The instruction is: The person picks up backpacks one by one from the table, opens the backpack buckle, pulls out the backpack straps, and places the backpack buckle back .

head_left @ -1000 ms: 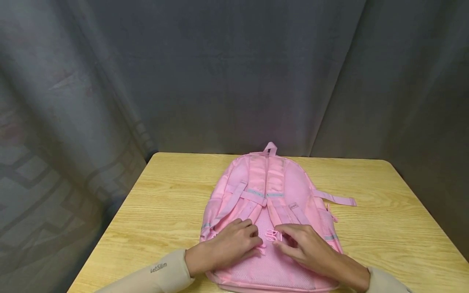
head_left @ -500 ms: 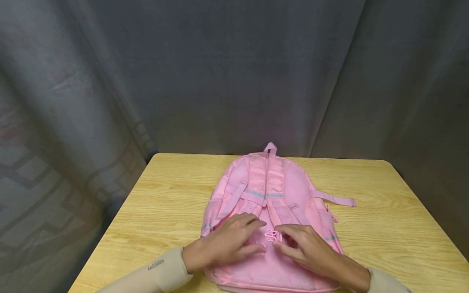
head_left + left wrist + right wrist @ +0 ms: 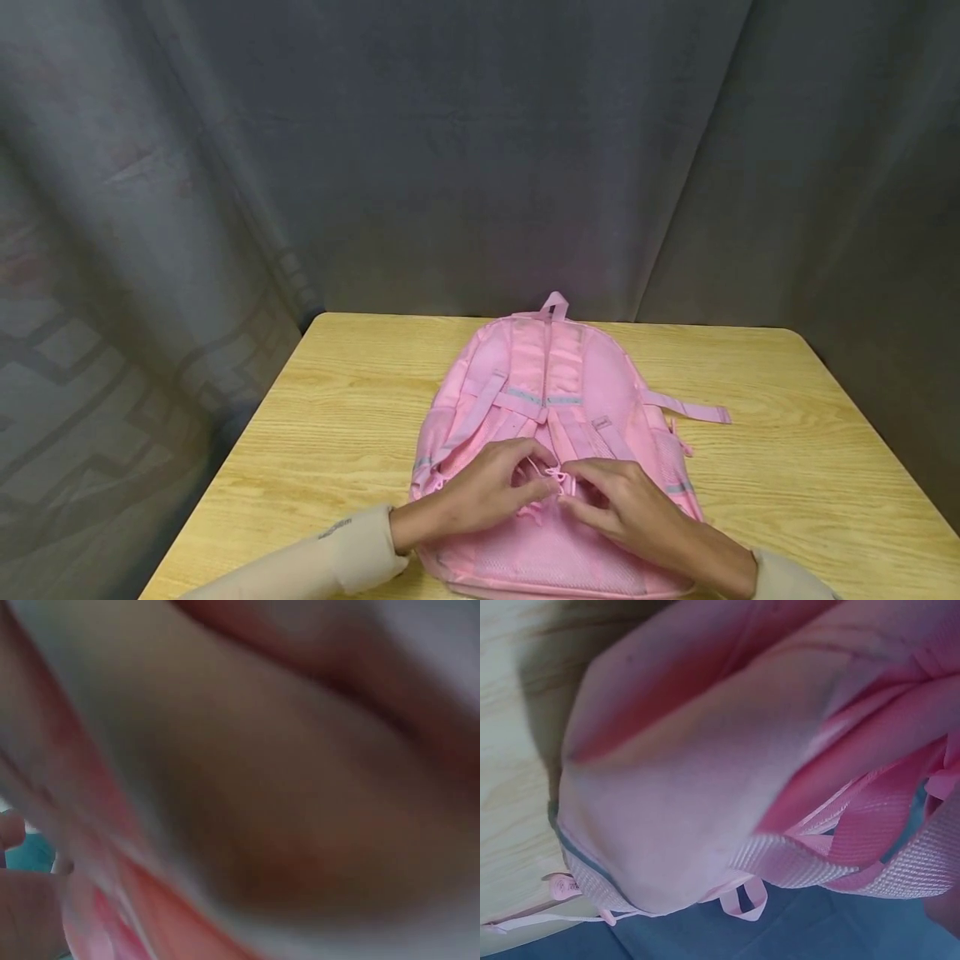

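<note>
A pink backpack point(image 3: 558, 554) lies with its shoulder straps point(image 3: 546, 358) facing up. Above its mesh lower back, my right hand point(image 3: 637, 504) pinches a small pink buckle piece point(image 3: 558, 478) between thumb and forefinger. From the other side, my left hand point(image 3: 487, 487) has its thumb and forefinger at the same piece, with fine pink loops showing between the two hands. Below the left fingers, another pink strap piece point(image 3: 529, 512) rests on the mesh. Pink fabric point(image 3: 675, 765) and woven webbing point(image 3: 795, 862) fill much of the right wrist view; the left wrist view is mostly blurred close-up.
The backpack sits on a wood-grain table point(image 3: 337, 400). A loose strap end point(image 3: 697, 409) sticks out on its right side, and a top handle point(image 3: 555, 303) stands up at the far end. Grey curtain point(image 3: 480, 167) hangs behind the table.
My left hand has let go of the lower strap piece, spread its fingers, then moved right to the buckle piece. The right hand has kept its hold in place.
</note>
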`<state>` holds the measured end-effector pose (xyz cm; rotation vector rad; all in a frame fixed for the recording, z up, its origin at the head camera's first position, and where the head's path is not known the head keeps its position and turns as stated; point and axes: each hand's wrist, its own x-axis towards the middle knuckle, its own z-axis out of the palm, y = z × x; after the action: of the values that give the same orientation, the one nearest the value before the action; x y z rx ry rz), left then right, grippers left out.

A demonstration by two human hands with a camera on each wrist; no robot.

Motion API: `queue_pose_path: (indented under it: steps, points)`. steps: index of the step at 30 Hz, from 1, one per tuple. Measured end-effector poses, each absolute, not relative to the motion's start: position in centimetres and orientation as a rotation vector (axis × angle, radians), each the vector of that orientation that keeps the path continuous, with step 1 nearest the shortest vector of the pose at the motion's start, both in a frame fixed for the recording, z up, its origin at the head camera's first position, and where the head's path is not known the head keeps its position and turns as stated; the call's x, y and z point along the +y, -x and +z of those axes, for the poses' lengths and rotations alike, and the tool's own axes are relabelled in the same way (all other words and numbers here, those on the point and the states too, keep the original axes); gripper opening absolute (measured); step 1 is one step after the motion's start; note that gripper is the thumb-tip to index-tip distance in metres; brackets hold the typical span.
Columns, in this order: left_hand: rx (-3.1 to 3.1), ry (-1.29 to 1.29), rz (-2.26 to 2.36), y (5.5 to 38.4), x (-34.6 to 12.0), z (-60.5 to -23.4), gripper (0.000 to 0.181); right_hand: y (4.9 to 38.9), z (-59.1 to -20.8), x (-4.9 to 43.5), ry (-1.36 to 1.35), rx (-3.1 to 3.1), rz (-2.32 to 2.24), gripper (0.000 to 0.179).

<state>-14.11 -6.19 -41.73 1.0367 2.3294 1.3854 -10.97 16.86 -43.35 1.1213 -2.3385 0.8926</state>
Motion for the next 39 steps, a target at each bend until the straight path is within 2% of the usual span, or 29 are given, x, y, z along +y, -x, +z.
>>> queue_pose_path:
  steps: [10,20,29,39]
  points:
    - [2.209,-0.811,1.517,13.8,-5.6,-41.7,0.01,11.1,-43.6,16.7,-1.12,-2.293,0.794,0.024]
    - [2.097,-0.674,1.6,13.7,-5.4,-41.3,0.01,10.9,-43.6,16.5,-1.107,-2.293,0.713,0.026]
    - [2.052,-0.645,1.634,13.9,-5.6,-41.1,0.01,10.7,-43.1,16.5,-1.063,-2.312,0.696,0.031]
    - [2.047,-0.665,1.619,14.1,-5.8,-41.2,0.005,10.5,-41.5,17.0,-1.032,-2.55,0.993,0.023]
